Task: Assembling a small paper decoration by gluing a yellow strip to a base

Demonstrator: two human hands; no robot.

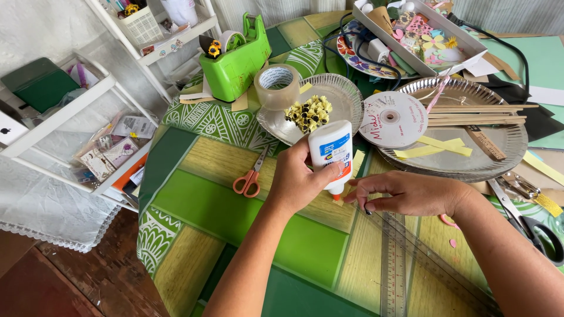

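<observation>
Two hands, left hand [296, 182] gripping one inverted glue bottle [331, 154], right hand [411, 194] pinching something hidden, one ruler [393, 270] cut off at bench edge.

a white glue bottle [331, 154] with a blue label is turned upside down, its nozzle pointing at the table, gripped around its body by the left hand [295, 183] and tipped just above the fingertips of the right hand [405, 194].

Orange scissors [251, 178], tape roll [277, 86], green dispenser [236, 61] (behind), ribbon spool [392, 119]
</observation>
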